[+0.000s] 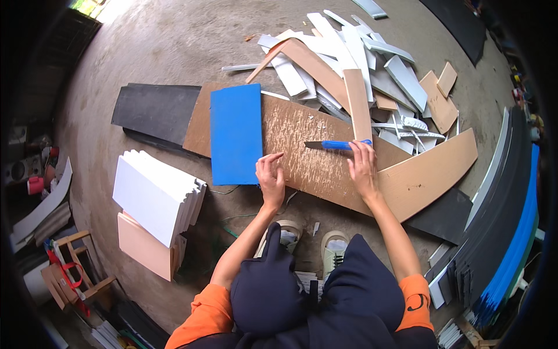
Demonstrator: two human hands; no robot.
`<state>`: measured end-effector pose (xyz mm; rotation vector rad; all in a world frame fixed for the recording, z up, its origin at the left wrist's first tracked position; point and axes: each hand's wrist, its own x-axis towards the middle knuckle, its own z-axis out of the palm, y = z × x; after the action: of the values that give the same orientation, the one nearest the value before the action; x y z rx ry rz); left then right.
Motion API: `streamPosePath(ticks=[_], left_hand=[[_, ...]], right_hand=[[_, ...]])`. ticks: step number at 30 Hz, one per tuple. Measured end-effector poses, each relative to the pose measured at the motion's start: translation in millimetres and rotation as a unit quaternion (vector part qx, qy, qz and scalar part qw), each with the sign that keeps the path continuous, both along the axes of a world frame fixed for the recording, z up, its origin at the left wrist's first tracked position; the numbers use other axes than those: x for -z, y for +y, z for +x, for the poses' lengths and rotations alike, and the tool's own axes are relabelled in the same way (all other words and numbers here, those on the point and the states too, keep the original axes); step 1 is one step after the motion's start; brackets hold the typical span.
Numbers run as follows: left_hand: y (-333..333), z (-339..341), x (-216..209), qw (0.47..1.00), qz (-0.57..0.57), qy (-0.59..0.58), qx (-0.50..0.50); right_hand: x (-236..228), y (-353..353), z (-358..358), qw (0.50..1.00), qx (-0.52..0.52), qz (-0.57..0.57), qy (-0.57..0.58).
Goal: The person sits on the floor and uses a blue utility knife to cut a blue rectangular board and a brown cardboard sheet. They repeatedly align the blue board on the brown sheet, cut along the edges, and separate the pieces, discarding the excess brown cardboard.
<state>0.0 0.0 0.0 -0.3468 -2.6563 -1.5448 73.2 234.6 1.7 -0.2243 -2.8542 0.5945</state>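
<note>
A blue rectangular foam sheet (236,134) lies across the left part of a scored brown board (308,134). My left hand (271,179) is at the sheet's lower right edge, its fingers loosely bent and apart, holding nothing. On the right, my right hand (364,170) has its fingertips over the blue handle of a knife (334,145). The knife's dark blade points left above the scratched board. Part of the handle is hidden under my fingers.
Offcuts (349,52), white and tan, are heaped beyond the board. A stack of white sheets (152,192) stands at left, beside tan sheets (142,241). Long black sheets (494,192) and blue sheets (523,232) line the right. My shoes (334,250) are close to the board.
</note>
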Motion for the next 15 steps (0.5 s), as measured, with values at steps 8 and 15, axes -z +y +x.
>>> streamPosePath(ticks=[8,15], left_hand=[[8.3,-11.9,5.9,0.998,0.027,0.021,-0.049],[76.5,-25.0,4.7,0.989,0.1,-0.086,0.065]], right_hand=[[0.1,39.4,-18.3,0.982,-0.021,0.187,0.031],[-49.7,101.5,86.5,0.94,0.327,-0.043,-0.085]])
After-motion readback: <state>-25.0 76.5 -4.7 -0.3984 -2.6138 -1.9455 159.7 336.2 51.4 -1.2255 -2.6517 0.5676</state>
